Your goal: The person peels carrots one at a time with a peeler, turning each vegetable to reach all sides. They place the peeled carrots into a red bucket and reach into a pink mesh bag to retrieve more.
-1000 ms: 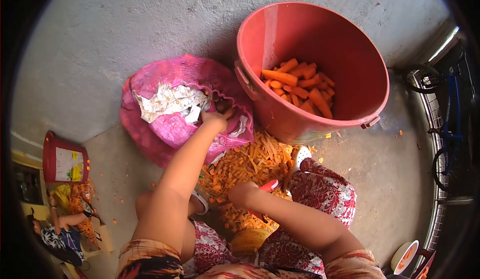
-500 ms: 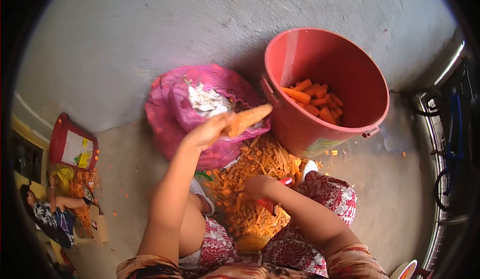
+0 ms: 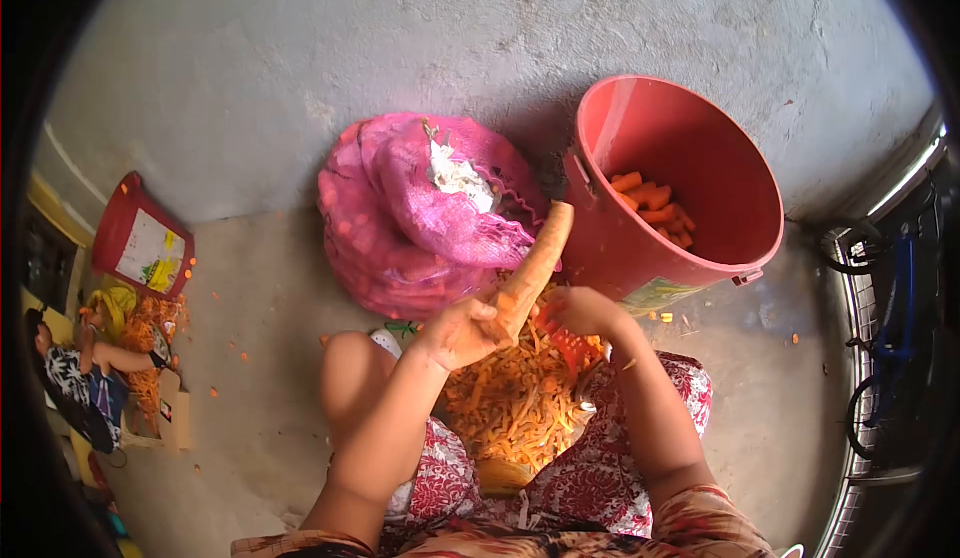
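Observation:
My left hand (image 3: pixel 458 334) is wrapped around the lower end of a long, dull orange carrot (image 3: pixel 541 253), which slants up and to the right. Close beside the carrot's lower part, my right hand (image 3: pixel 590 312) is closed on a red tool (image 3: pixel 570 346); motion and the fingers hide its exact shape. Under both hands, a heap of orange carrot peelings (image 3: pixel 505 408) lies between my legs. A pink mesh sack (image 3: pixel 400 228) full of carrots stands just beyond my left hand. To its right is a tall red bucket (image 3: pixel 625 228) with bright peeled carrots (image 3: pixel 655 203) inside.
A grey wall (image 3: pixel 480 18) rises behind the sack and bucket. At far left, another person (image 3: pixel 95 368) sits by a second red bucket (image 3: pixel 145 238) and more peelings. A bicycle (image 3: pixel 895 328) stands at the right edge. Small orange scraps dot the floor.
My left hand has drawn the carrot from beside the sack toward me and tipped it more upright. My right hand has risen with the red tool to the carrot. The view has shifted slightly.

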Tool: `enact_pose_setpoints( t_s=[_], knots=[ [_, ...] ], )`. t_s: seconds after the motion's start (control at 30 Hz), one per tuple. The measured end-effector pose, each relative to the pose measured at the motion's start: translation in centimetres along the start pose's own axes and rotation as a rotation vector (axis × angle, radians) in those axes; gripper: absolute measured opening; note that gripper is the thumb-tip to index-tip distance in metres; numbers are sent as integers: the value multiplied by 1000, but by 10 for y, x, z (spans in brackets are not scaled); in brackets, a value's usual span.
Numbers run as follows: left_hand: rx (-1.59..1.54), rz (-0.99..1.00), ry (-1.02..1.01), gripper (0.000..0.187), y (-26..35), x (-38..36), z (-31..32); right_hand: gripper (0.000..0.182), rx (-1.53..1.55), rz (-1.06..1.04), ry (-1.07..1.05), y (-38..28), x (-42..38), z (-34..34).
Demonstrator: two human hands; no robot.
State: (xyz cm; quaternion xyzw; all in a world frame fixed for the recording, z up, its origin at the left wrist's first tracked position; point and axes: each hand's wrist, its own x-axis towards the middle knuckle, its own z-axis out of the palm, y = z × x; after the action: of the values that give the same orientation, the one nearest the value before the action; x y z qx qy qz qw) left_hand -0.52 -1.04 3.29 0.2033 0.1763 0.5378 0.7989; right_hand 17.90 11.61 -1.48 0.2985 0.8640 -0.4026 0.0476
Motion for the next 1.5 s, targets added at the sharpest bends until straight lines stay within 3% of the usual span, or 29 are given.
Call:
enact_pose_setpoints(
  t_s=[0.1,0.17,0.2,0.23,0.3,0.37,0.5,0.57,0.63,0.67,0.77,0.8,0.9,0.97,1.0,1.03,1.07,1.1,1.17,1.23,1.3,1.37,1.4,1.5],
  knots=[
    [-40,46,40,52,-5,-12,-4,20,240,206,163,-22,-20,-34],
    [-85,58,175,47,-2,-18,2,19,401,179,372,-33,-37,-47],
    [-117,77,123,44,-1,-20,1,16,609,98,572,-36,-36,-46],
    [-114,90,127,44,-2,-22,-2,12,447,123,722,-39,-38,-53],
    [-106,107,133,45,-4,-22,-10,11,1020,15,937,-69,-38,-53],
    [-199,103,108,44,-9,-16,-26,14,1236,-135,913,-90,-29,-50],
    [-234,100,200,43,-15,-9,-28,16,1245,-60,750,-120,-11,-36],
    [-231,133,268,38,-14,-10,-10,17,958,-52,774,-132,-3,-28],
    [-237,152,350,36,-10,-5,4,16,896,-162,732,-138,3,-21],
    [-313,131,280,31,-10,-2,-5,16,844,-207,765,-139,7,-16],
    [-328,147,387,28,-16,2,-4,16,695,-262,834,-139,17,-5],
    [-334,194,264,28,-17,-1,-5,16,673,-251,843,-138,19,-2],
    [-402,126,394,30,-15,-2,1,16,615,-193,889,-133,17,2],
    [-191,12,410,34,-15,-6,2,16,570,-161,925,-128,16,-3],
    [-83,-40,416,36,-15,-9,0,13,336,-278,1120,-109,23,-9],
    [-68,-74,332,38,-17,-12,-1,11,317,-262,1228,-102,24,-26],
    [-53,-109,247,40,-23,-16,-3,11,384,-116,1262,-97,17,-45],
    [-38,-146,160,43,-26,-17,-4,7,230,-106,1405,-80,17,-57],
    [-33,-143,183,46,-28,-16,-3,9,87,-162,1602,-65,12,-77],
    [-132,-121,165,46,-28,-16,-6,11,628,-103,1575,-76,1,-86],
    [-189,-111,151,44,-27,-14,-10,11,627,-242,1463,-74,0,-76],
    [-172,-84,196,43,-22,-12,-4,10,623,-266,1224,-96,-3,-52],
    [-238,-79,123,40,-26,-9,-15,11,729,-229,1131,-113,-6,-38],
    [-268,0,299,37,-25,-2,-11,17,860,-193,946,-139,-8,-9]
  ],
)
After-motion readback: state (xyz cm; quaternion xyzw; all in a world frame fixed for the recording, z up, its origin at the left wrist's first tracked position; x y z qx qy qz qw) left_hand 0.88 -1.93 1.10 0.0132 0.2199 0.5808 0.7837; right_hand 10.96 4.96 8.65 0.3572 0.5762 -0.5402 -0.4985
